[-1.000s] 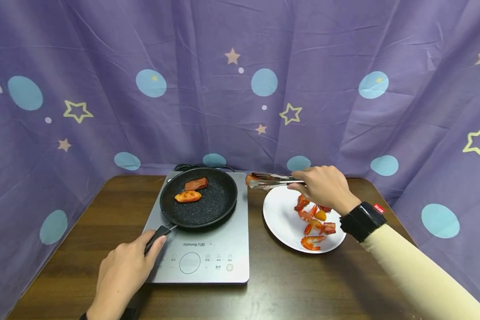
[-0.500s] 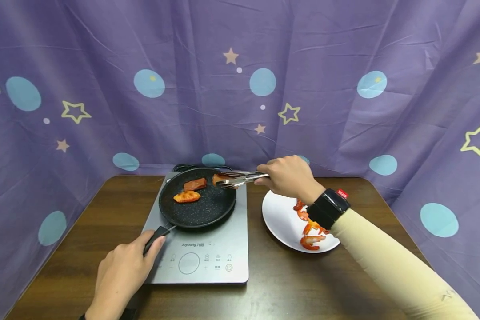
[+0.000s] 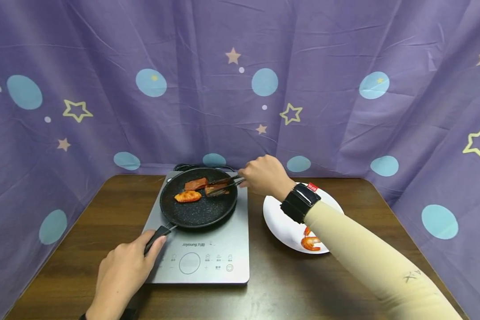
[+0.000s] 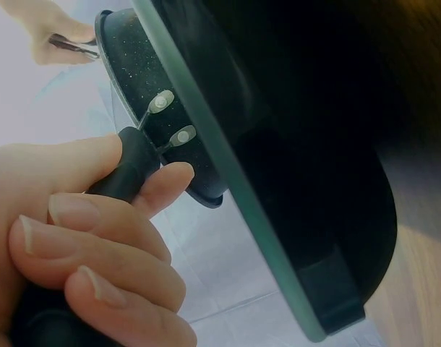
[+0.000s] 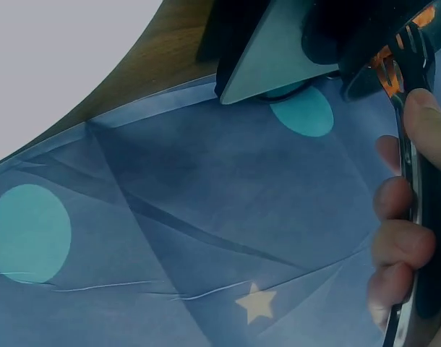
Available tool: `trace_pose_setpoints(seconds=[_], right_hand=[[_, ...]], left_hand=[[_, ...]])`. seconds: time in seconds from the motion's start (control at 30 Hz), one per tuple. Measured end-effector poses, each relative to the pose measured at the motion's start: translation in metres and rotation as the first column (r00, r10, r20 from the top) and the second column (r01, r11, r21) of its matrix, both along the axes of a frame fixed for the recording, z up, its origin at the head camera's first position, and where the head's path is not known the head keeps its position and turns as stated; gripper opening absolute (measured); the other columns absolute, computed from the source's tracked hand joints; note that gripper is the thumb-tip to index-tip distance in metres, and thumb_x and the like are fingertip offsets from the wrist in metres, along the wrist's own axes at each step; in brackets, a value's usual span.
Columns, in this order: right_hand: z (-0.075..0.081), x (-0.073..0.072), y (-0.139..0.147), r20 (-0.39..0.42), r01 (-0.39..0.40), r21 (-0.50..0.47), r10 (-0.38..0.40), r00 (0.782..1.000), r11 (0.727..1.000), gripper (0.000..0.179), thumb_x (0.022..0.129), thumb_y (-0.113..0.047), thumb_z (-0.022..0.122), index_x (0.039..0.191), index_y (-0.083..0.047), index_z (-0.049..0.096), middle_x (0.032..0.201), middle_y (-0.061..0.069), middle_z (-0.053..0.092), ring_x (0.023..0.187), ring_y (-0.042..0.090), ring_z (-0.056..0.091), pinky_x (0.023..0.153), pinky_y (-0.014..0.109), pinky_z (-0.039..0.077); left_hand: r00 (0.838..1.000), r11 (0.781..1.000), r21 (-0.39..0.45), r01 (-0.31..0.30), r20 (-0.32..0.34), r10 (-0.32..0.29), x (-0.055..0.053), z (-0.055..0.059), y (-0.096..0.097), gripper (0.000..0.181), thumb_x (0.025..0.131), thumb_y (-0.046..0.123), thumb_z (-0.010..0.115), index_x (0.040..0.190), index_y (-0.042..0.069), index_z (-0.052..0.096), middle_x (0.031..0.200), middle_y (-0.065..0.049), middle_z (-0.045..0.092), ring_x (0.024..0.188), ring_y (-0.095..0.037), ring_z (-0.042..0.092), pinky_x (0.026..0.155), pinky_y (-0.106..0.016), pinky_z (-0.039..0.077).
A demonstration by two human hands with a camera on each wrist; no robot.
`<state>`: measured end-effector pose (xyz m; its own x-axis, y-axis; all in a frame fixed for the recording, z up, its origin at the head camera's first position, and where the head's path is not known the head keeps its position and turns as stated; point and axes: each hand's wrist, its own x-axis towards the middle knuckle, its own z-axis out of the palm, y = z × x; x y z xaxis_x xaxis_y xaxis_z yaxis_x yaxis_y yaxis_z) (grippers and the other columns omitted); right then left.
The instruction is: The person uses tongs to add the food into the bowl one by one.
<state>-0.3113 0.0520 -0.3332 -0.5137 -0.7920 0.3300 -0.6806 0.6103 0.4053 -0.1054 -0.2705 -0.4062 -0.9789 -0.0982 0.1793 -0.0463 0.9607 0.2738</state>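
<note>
My left hand (image 3: 124,269) grips the black handle (image 3: 157,238) of a frying pan (image 3: 196,218) on the silver induction cooktop (image 3: 218,249). In the left wrist view, its fingers curl round that handle. My right hand (image 3: 266,178) holds metal food tongs (image 3: 233,179), whose tips reach into the pan's right side. Between those tips is an orange-brown piece of food (image 3: 210,190), low at the pan's surface; whether it rests there I cannot tell. Left of it lie a reddish-brown meat slab (image 3: 196,183) and a chicken wing (image 3: 188,196).
Right of the cooktop stands a white plate (image 3: 280,222), partly under my right forearm. A cooked shrimp (image 3: 310,243) shows on it; other food there is hidden. Black cable (image 3: 186,167) lies behind the pan. A purple curtain (image 3: 208,111) hangs behind the wooden table (image 3: 112,204).
My right hand has moved left from above the plate, carrying the orange-brown piece in the tongs over and down into the pan. The left hand and pan stay still.
</note>
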Motion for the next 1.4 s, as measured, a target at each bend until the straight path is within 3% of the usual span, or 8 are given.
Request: trace_pose_setpoints(seconds=[0.4, 0.7, 0.97, 1.4], right_hand=[[-0.001, -0.009, -0.017, -0.04, -0.005, 0.067, 0.007, 0.999, 0.998, 0.027, 0.091, -0.053, 0.079, 0.099, -0.027, 0.081, 0.08, -0.005, 0.074, 0.061, 0.02, 0.067, 0.055, 0.042, 0.055], [0.001, -0.007, -0.02, -0.045, 0.004, 0.088, 0.0, 0.999, 0.996, 0.029, 0.093, -0.053, 0.077, 0.101, -0.025, 0.08, 0.082, -0.004, 0.073, 0.062, 0.021, 0.067, 0.056, 0.041, 0.055], [0.001, -0.008, -0.018, -0.042, 0.034, 0.082, -0.03, 0.999, 0.996, 0.031, 0.091, -0.055, 0.079, 0.105, -0.027, 0.08, 0.085, -0.004, 0.074, 0.065, 0.02, 0.068, 0.057, 0.04, 0.055], [-0.008, -0.009, -0.013, -0.089, 0.013, 0.019, -0.011, 0.996, 1.0, 0.033, 0.087, -0.054, 0.082, 0.094, -0.022, 0.077, 0.08, 0.0, 0.071, 0.064, 0.022, 0.068, 0.056, 0.04, 0.054]], left_hand=[[1.0, 1.0, -0.005, 0.007, 0.005, -0.007, 0.0, 0.001, 0.0, 0.048, 0.108, 0.055, 0.056, 0.129, 0.014, 0.069, 0.086, -0.024, 0.074, 0.059, -0.036, 0.064, 0.042, -0.045, 0.038], [0.999, 1.0, -0.004, 0.016, -0.032, -0.016, 0.0, -0.001, 0.002, 0.041, 0.107, 0.052, 0.061, 0.123, 0.015, 0.07, 0.073, -0.017, 0.069, 0.052, -0.028, 0.057, 0.042, -0.041, 0.036], [0.999, 1.0, -0.002, 0.02, -0.047, -0.02, -0.001, -0.002, 0.002, 0.045, 0.108, 0.055, 0.057, 0.124, 0.015, 0.071, 0.082, -0.023, 0.073, 0.057, -0.037, 0.063, 0.042, -0.044, 0.037], [1.0, 1.0, -0.003, 0.01, -0.013, -0.01, 0.0, 0.0, 0.0, 0.047, 0.107, 0.054, 0.057, 0.127, 0.014, 0.07, 0.084, -0.024, 0.073, 0.059, -0.038, 0.064, 0.042, -0.046, 0.038]])
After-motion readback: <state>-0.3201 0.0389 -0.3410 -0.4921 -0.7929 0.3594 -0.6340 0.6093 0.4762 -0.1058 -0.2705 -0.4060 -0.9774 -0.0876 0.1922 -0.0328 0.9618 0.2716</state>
